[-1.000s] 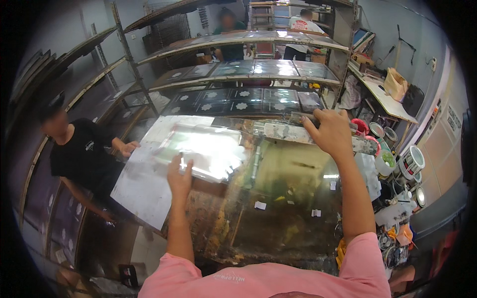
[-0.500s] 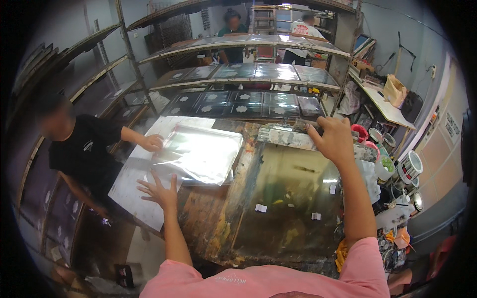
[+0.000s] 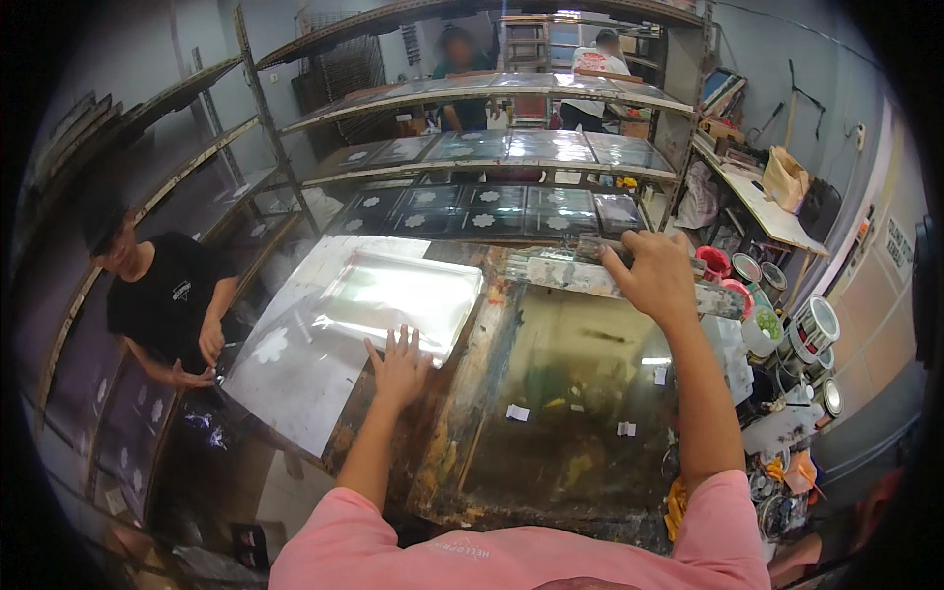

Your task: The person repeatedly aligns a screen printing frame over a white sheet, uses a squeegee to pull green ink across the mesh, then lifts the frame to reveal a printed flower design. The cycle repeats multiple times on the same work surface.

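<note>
My left hand (image 3: 400,364) lies with fingers spread on the near edge of a stack of clear, shiny plastic sheets (image 3: 403,295). Under the stack, white paper (image 3: 315,413) covers the table's left side; a white flower shape (image 3: 270,345) shows on it. My right hand (image 3: 655,277) is closed over what looks like an ink-stained squeegee (image 3: 592,248), partly hidden by my fingers, at the far end of a printing screen (image 3: 560,344). That screen lies flat, with small white slips (image 3: 517,413) on its yellowish-brown mesh.
A co-worker (image 3: 172,305) in black stands at the table's left. Racks (image 3: 492,169) holding flower-printed sheets rise beyond, with two people behind. Cans (image 3: 814,323) and tubs crowd the right side. A yellow cloth (image 3: 676,506) hangs by the screen's near right corner.
My left hand has moved right from the paper onto the plastic stack. The co-worker's hand has drawn back from the stack, and the white flower shape now shows at left. My right hand stays put.
</note>
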A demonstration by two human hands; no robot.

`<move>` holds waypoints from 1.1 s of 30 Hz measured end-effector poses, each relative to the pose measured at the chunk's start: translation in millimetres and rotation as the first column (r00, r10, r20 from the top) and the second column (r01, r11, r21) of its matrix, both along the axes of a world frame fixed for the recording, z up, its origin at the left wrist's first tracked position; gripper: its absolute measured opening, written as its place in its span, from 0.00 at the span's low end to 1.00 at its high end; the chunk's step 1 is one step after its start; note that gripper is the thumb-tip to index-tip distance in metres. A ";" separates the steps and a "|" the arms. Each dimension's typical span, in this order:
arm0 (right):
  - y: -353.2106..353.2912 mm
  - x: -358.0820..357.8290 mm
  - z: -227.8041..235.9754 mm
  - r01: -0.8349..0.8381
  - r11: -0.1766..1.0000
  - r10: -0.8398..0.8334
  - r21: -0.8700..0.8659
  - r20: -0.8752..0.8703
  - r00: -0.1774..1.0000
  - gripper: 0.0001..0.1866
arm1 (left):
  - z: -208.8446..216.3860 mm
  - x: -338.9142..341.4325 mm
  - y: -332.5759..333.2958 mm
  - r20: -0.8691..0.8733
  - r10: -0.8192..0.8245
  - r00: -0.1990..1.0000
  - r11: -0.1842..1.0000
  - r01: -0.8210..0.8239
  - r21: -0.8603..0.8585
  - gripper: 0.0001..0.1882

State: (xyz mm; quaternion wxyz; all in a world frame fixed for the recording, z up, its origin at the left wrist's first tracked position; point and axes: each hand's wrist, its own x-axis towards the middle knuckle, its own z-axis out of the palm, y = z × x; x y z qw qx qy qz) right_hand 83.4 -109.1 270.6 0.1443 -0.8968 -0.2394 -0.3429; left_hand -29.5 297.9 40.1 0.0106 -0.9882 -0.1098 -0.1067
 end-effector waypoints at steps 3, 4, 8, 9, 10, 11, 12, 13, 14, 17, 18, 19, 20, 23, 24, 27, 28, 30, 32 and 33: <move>-0.2 2.5 1.5 -0.003 1.000 0.003 0.007 0.031 1.000 0.26 | -3.6 1.6 0.1 0.011 -0.010 1.000 0.997 0.011 -0.075 0.35; -1.3 2.4 2.6 0.000 1.000 0.000 0.007 0.031 1.000 0.26 | -3.0 1.4 0.4 0.014 -0.014 1.000 0.995 0.015 -0.103 0.35; -1.6 4.8 4.0 -0.005 1.000 0.004 0.015 0.043 0.999 0.26 | -5.2 7.2 5.0 0.121 -0.060 0.991 0.998 0.060 0.007 0.34; -2.0 5.3 3.0 -0.006 1.000 0.005 0.015 0.046 0.999 0.26 | -8.5 8.8 6.6 0.163 -0.086 0.983 0.996 0.090 -0.017 0.34; -1.5 4.5 3.1 -0.003 1.000 0.002 0.016 0.036 0.999 0.26 | -11.7 9.2 8.8 0.205 -0.111 0.972 0.992 0.121 -0.040 0.34; -0.2 2.6 4.0 0.000 1.000 0.000 0.018 0.027 1.000 0.26 | -14.7 9.6 11.6 0.158 -0.094 0.983 0.994 0.102 -0.044 0.33; -0.7 1.8 5.2 0.007 1.000 -0.007 0.015 0.021 1.000 0.26 | -10.0 12.0 7.7 0.115 -0.081 0.990 0.995 0.087 -0.051 0.33; -1.5 1.8 4.5 0.013 1.000 -0.013 0.011 0.019 1.000 0.26 | -7.2 13.7 5.3 0.072 -0.067 0.995 0.996 0.071 -0.057 0.32; -1.9 1.7 2.9 0.019 1.000 -0.019 0.007 0.016 1.000 0.26 | -9.3 16.3 6.5 0.079 -0.064 0.995 0.995 0.069 -0.065 0.31; -0.6 0.7 2.8 0.011 1.000 -0.011 0.006 0.017 1.000 0.26 | -15.6 20.9 14.6 0.115 -0.049 0.992 0.994 0.059 -0.087 0.29; -0.3 0.5 2.8 0.007 1.000 -0.007 0.004 0.018 1.000 0.26 | -14.2 23.0 15.8 0.133 -0.048 0.990 0.994 0.061 -0.093 0.28; 0.2 0.4 2.8 0.010 1.000 -0.010 0.002 0.012 1.000 0.26 | -12.1 25.2 18.0 0.151 -0.047 0.987 0.993 0.062 -0.098 0.27; 0.7 0.3 2.6 0.013 1.000 -0.013 0.000 0.006 1.000 0.26 | -8.3 28.1 22.7 0.149 -0.017 0.989 0.974 0.051 -0.222 0.27; 1.3 3.3 5.0 0.004 1.000 -0.004 0.006 0.006 1.000 0.26 | 30.6 39.3 36.7 0.176 -0.014 0.984 0.901 0.089 -0.425 0.27; 0.0 3.9 5.9 0.004 1.000 -0.004 0.007 0.007 1.000 0.26 | 47.2 41.6 39.3 0.205 -0.073 0.976 0.907 0.151 -0.392 0.27; -3.7 3.9 4.6 0.028 1.000 -0.027 0.006 -0.010 1.000 0.26 | 94.3 37.3 18.6 0.128 -0.191 0.973 0.908 0.225 -0.353 0.27; -3.4 2.5 2.6 0.025 1.000 -0.025 0.003 0.003 1.000 0.26 | 97.6 33.6 4.8 0.117 -0.226 0.967 0.906 0.253 -0.340 0.27; 0.3 3.8 1.6 0.024 1.000 -0.024 0.002 0.029 0.999 0.26 | 86.1 34.7 -25.4 0.081 -0.262 0.962 0.903 0.274 -0.331 0.27; 2.0 7.3 3.7 0.024 1.000 -0.024 -0.001 0.019 1.000 0.26 | 69.4 30.7 -62.0 0.079 -0.354 0.932 0.886 0.362 -0.289 0.26; 0.2 8.8 6.1 0.030 0.999 -0.030 -0.012 0.014 0.999 0.26 | 65.1 31.4 -87.8 0.063 -0.391 0.918 0.860 0.389 -0.331 0.26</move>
